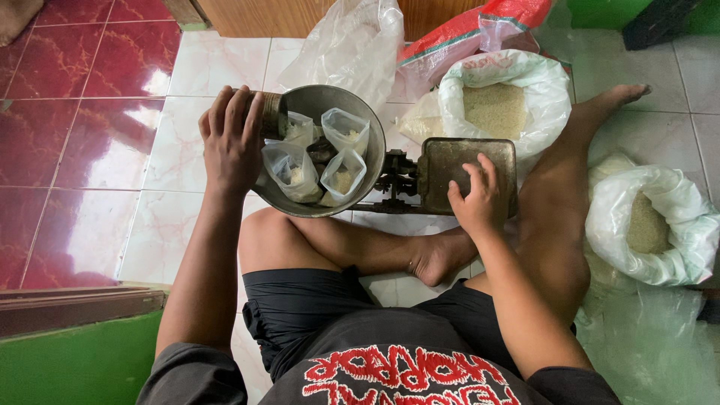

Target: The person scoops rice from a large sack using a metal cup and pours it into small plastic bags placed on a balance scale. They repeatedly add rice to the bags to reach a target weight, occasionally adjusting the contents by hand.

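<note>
I sit cross-legged on the floor in front of a balance scale [405, 178]. My left hand [231, 139] grips a metal can [271, 114] tipped over the rim of the scale's round metal pan [360, 112]. In the pan stand several small clear plastic bags [343, 174] with a little rice in each. My right hand [477, 198] rests with bent fingers on the flat square weight plate [450, 154] on the scale's right side.
Open white sacks of rice stand beyond the scale [499, 97] and at my right [652, 221]. A clear plastic bag [352, 45] and a red sack [480, 30] lie behind. My outstretched right leg [570, 165] lies between the sacks. Red tiles [75, 120] are on the left.
</note>
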